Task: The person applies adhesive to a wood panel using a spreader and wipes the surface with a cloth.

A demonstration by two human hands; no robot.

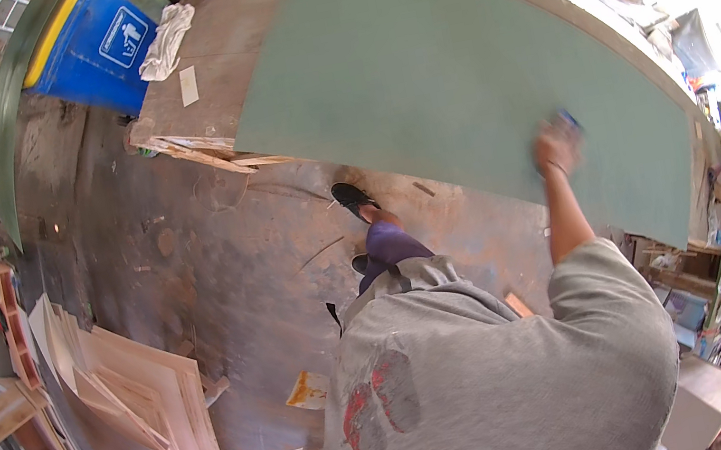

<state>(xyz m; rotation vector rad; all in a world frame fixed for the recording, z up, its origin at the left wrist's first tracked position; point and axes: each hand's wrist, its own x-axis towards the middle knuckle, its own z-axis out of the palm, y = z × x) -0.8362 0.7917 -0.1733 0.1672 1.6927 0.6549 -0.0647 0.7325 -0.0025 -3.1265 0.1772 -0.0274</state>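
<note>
The left hand is out of view. On the far tabletop (236, 40) lies a green board (411, 71); toward its right end, the right hand (556, 149) holds a blurred blue block (568, 119), apparently rubbing; another stroke would call for even pressure.

One hand (557, 147), one blue bin (98, 51), two shoes (354, 197) show.

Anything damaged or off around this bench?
At the near left corner of the green panel, the bench edge looks broken: splintered wood strips stick out. An orange-stained scrap lies on the floor.
</note>
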